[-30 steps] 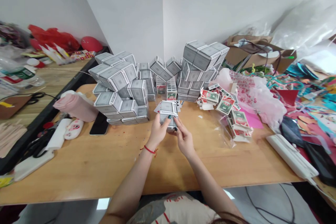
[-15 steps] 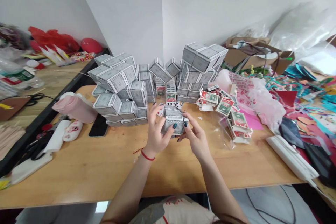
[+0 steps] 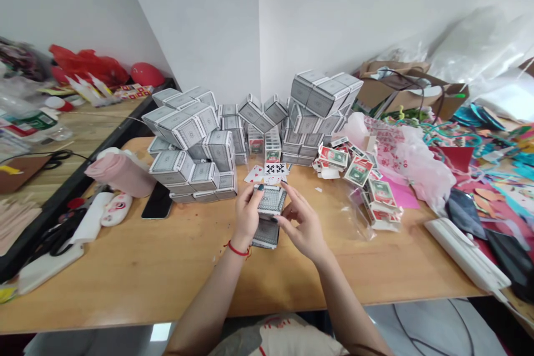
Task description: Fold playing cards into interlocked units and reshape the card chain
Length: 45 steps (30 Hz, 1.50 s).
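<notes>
Near the middle of the table I have a block of playing cards (image 3: pixel 273 199) with grey patterned backs. My left hand (image 3: pixel 247 217) is closed on its left side, thumb on top. My right hand (image 3: pixel 303 225) has its index fingertip at the block's far right corner and its thumb at the near edge, so the fingers close around that side. A second grey card block (image 3: pixel 266 235) shows just below; whether the two are joined I cannot tell. Loose playing cards (image 3: pixel 275 169) lie face up beyond my hands.
Stacked grey card blocks stand on the left (image 3: pixel 183 169) and right (image 3: pixel 319 94). Opened red and green card boxes (image 3: pixel 359 169) lie to the right beside a plastic bag (image 3: pixel 421 164). A phone (image 3: pixel 157 200), a pink cloth roll (image 3: pixel 120 172) and a white power strip (image 3: pixel 463 253) flank the work area.
The card block has turned in my hands, now showing its broad patterned top. My left thumb has moved up onto it, and the block below and the loose cards are more visible.
</notes>
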Motion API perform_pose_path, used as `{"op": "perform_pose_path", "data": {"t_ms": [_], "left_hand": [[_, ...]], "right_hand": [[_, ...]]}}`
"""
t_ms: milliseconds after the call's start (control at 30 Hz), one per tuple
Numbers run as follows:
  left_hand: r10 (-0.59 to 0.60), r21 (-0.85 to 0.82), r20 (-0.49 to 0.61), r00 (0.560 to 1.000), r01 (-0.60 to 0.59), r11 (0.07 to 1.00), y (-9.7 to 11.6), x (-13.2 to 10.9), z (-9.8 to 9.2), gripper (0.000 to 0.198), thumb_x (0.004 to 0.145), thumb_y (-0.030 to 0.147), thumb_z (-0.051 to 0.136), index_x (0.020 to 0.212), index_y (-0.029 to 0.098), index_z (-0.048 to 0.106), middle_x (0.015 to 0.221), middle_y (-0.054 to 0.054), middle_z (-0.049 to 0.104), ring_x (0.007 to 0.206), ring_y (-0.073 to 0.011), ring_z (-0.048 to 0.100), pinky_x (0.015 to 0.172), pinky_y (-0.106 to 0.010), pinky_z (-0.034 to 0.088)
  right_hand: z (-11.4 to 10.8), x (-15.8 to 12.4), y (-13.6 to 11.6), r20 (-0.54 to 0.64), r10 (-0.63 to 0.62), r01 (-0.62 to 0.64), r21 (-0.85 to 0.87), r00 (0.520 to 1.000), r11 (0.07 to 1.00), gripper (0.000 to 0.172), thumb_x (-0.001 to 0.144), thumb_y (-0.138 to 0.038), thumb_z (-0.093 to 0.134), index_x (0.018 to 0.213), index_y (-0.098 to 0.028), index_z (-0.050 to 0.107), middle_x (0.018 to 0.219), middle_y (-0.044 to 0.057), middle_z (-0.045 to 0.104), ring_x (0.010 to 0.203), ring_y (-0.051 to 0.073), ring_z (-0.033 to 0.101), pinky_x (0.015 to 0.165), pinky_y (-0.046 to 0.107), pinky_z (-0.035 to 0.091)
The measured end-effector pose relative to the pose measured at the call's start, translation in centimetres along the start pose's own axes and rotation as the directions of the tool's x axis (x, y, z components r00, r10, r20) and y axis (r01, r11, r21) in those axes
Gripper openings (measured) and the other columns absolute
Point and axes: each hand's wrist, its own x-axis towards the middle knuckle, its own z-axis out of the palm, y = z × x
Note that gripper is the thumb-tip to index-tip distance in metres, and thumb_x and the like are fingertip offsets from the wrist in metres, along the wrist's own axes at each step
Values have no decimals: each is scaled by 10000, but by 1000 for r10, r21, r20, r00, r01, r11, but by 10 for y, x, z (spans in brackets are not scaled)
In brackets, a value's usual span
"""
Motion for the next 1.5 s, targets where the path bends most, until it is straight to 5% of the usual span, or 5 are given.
{"op": "perform_pose_path", "data": {"t_ms": [133, 300, 767, 1500], "left_hand": [[-126, -1, -8, 992, 126, 992, -16, 5, -7, 197, 704, 348, 568, 668, 154, 570, 624, 16, 559, 596, -120, 517, 538, -205, 404], [-157, 6, 3, 988, 157, 988, -30, 9, -13, 232, 697, 356, 572, 771, 142, 624, 718, -11, 612, 677, -139, 550, 596, -218, 427], [-137, -17, 15, 990, 137, 990, -38, 20, -18, 180, 687, 316, 587, 754, 165, 660, 743, -22, 667, 800, -192, 607, 701, -275, 472], [-220, -176, 47, 974, 225, 958, -34, 16, -18, 286, 662, 363, 603, 805, 119, 650, 846, -75, 666, 790, -194, 607, 662, -255, 460]], "right_hand": [[3, 1, 13, -63, -18, 11, -106, 998, 994, 560, 731, -328, 610, 1250, -257, 412, 1131, 95, 565, 736, 167, 579, 672, 342, 507], [13, -1, 27, -183, -113, 65, -247, 977, 967, 485, 700, -374, 636, 1152, -244, 518, 1171, 103, 542, 1081, 257, 492, 906, 457, 404], [17, -3, 40, -152, -169, 121, -279, 974, 953, 377, 737, -317, 612, 1097, -218, 561, 1149, 101, 580, 1059, 230, 546, 914, 406, 443], [24, -7, 38, -114, -187, 113, -468, 976, 876, 396, 770, -340, 569, 1128, -178, 513, 1174, 123, 561, 1073, 209, 539, 868, 339, 482]]}}
